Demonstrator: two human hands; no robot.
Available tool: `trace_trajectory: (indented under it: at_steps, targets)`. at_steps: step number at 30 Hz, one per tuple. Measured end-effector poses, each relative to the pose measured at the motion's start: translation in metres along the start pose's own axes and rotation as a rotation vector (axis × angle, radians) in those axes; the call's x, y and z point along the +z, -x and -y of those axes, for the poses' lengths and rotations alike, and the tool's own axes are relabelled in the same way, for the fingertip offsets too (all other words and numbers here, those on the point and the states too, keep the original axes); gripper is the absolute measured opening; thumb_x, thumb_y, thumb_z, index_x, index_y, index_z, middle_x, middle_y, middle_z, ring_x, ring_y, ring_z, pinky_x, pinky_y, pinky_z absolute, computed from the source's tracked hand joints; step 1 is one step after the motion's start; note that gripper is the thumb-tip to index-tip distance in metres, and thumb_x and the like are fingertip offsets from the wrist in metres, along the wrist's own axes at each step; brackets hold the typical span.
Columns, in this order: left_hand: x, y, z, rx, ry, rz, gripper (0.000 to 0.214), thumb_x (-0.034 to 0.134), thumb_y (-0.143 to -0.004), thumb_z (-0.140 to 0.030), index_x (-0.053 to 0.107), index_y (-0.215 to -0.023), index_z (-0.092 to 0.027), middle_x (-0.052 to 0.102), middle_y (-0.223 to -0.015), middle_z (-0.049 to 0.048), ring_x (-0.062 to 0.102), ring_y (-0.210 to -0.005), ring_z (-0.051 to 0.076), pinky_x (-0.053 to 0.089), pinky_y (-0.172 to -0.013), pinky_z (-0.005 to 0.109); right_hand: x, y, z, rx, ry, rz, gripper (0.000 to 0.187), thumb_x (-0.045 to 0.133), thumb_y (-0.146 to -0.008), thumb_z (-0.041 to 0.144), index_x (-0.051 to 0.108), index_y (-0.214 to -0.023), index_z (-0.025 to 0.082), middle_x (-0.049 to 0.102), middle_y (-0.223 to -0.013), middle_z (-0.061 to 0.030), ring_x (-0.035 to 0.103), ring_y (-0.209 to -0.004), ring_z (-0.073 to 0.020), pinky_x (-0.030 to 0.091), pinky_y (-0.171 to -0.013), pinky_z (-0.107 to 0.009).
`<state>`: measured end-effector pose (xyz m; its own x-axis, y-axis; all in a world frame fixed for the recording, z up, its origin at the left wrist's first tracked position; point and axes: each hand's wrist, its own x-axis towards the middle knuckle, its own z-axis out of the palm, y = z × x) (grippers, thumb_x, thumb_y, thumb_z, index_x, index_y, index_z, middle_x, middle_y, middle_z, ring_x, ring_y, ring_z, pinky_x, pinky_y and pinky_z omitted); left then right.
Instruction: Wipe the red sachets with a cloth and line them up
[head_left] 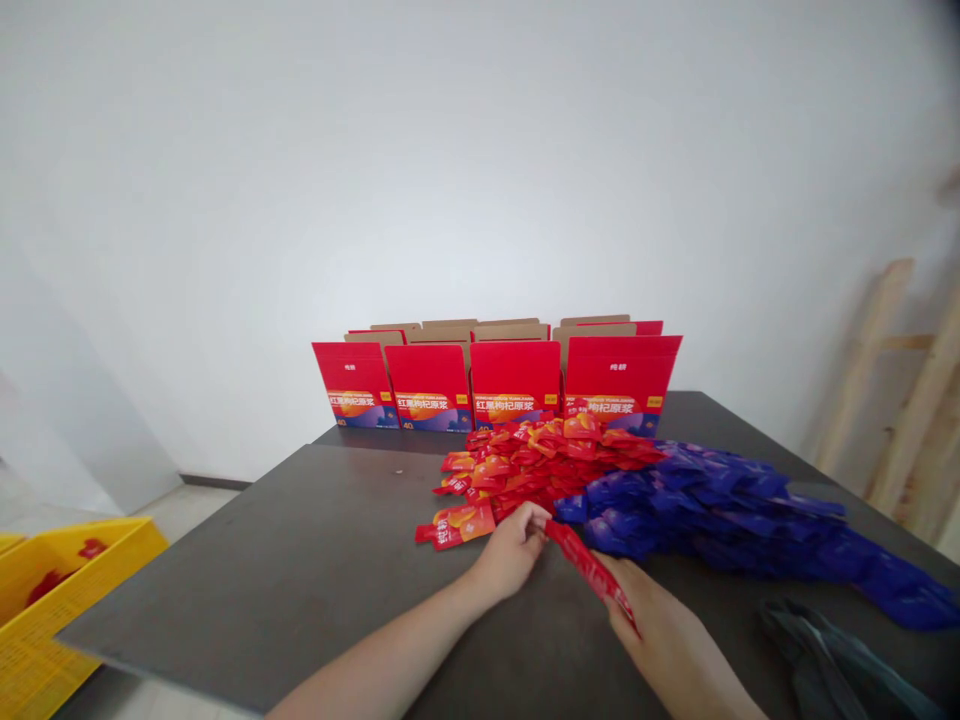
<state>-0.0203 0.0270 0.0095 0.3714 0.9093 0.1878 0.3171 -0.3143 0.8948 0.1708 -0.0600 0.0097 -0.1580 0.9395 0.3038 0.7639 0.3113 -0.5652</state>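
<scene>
My left hand reaches into the near edge of a pile of red sachets, its fingers curled on the top end of a stack of red sachets. My right hand grips the lower end of that same stack, which runs diagonally between both hands, edge up. A large heap of blue sachets lies just to the right of the red pile. Both piles rest on a dark grey table.
Several red printed cartons stand open in a row at the table's far edge against a white wall. A yellow plastic crate sits on the floor at the left. Dark plastic bags lie at the near right. Wooden boards lean at the right.
</scene>
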Motion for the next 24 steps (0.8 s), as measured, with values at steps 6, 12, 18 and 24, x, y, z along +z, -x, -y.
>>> trace_trajectory:
  at_steps: [6, 12, 18, 24]
  targets:
    - [-0.020, 0.018, -0.005, 0.101, -0.245, -0.031, 0.034, 0.045, -0.073, 0.000, 0.055, -0.101, -0.016, 0.060, -0.101, 0.0045, 0.057, -0.096, 0.015, 0.045, -0.089, 0.032, 0.037, 0.003, 0.026, -0.185, 0.610, -0.150, 0.036, 0.047, -0.078, 0.016, 0.062, -0.111, 0.023, 0.065, -0.091, -0.0083, 0.061, -0.076, -0.0206, 0.051, -0.054, -0.028]
    - [-0.068, 0.037, -0.007, 0.060, -0.800, -0.080, 0.041, 0.051, -0.080, -0.014, 0.051, -0.121, -0.015, 0.051, -0.129, 0.0119, 0.046, -0.120, 0.024, 0.036, -0.103, 0.041, 0.040, 0.010, 0.032, -0.321, 0.460, -0.040, 0.044, 0.057, -0.080, 0.042, 0.061, -0.118, 0.020, 0.063, -0.121, -0.0099, 0.058, -0.106, -0.0265, 0.050, -0.085, -0.041]
    - [-0.095, 0.055, 0.007, 0.002, -0.984, 0.069, 0.040, 0.056, -0.081, -0.020, 0.056, -0.120, -0.014, 0.059, -0.120, 0.0136, 0.054, -0.112, 0.026, 0.041, -0.098, 0.040, 0.053, 0.013, 0.006, -0.378, 0.428, -0.025, 0.056, 0.057, -0.081, 0.041, 0.052, -0.131, 0.016, 0.057, -0.133, -0.0102, 0.055, -0.117, -0.0250, 0.047, -0.094, -0.038]
    - [-0.091, 0.073, 0.012, 0.310, -0.744, 0.166, 0.031, 0.041, -0.089, -0.010, 0.060, -0.112, -0.019, 0.065, -0.112, 0.0057, 0.059, -0.105, 0.017, 0.044, -0.096, 0.032, 0.060, 0.006, 0.033, -0.201, 0.365, -0.056, 0.043, 0.049, -0.086, 0.034, 0.059, -0.122, 0.012, 0.063, -0.122, -0.0136, 0.060, -0.106, -0.0262, 0.051, -0.087, -0.041]
